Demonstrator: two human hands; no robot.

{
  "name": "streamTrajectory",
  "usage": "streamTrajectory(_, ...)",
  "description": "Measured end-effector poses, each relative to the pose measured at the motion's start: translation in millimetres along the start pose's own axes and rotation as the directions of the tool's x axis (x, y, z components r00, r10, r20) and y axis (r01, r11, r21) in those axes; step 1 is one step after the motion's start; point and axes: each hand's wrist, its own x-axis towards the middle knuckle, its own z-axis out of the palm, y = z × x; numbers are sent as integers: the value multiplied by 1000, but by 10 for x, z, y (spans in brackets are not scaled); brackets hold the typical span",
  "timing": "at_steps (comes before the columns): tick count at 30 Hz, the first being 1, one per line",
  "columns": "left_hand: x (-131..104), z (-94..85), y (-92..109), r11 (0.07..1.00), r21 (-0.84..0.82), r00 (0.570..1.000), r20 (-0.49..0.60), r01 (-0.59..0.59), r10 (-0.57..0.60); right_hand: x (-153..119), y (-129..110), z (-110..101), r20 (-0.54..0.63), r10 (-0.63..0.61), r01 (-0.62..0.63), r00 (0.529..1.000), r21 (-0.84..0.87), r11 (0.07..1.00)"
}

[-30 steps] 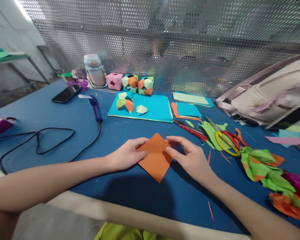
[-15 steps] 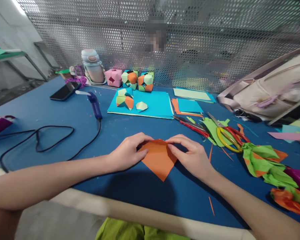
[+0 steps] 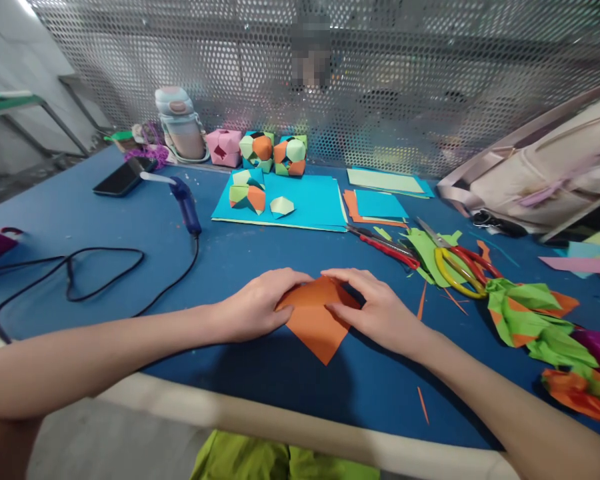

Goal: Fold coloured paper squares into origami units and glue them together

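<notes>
Head view: worn on the person's head, over the near edge of the surface (image 3: 260,250), looking forward and down
Lap (image 3: 260,460): seen from above, at the bottom edge
Left hand (image 3: 257,303), right hand (image 3: 380,310): close, just below mid-view
Mesh (image 3: 220,60): faced across the top, beyond the surface
Bag (image 3: 540,167): cut by the right edge
Breadth: wide, much of the surface shown

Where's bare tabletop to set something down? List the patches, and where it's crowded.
Bare tabletop: between the glue gun, blue paper stack and left hand; between the phone and looped cable; between the orange square and near table edge. Crowded: the right side, with scissors, green scraps, crumpled paper.
</notes>
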Motion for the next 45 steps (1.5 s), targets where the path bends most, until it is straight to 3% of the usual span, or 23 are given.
streamTrajectory(7, -14, -14, -60, 982, 149, 993, -20, -113, 117, 2, 34, -23, 75, -276, 280, 958, -53, 958)
streamTrajectory(15, -3, -250, -66, 951, 249, 967, 219, -184, 130, 25, 24, -127, 210, -443, 480, 872, -190, 856)
streamTrajectory(20, 0, -323, -76, 967, 186, 952, 282, -176, 119, 12, 6, -136, 264, -453, 515, 851, -257, 818)
streamTrajectory(26, -5, -303, -80, 950, 220, 941, 304, -221, 148, -29, -98, -114, 267, -420, 488, 867, -292, 823)
streamTrajectory(32, 4, -324, -89, 958, 209, 936, 329, -199, 123, -46, -135, -81, 258, -577, 630, 775, -232, 741)
streamTrajectory(39, 45, -461, -119, 994, 32, 920, 382, -106, 86, -30, -126, -121, 315, -577, 646, 754, -190, 740)
streamTrajectory(45, 62, -475, -176, 996, -32, 919, 383, -82, 88, -28, -137, -114, 313, -591, 660, 744, -201, 724)
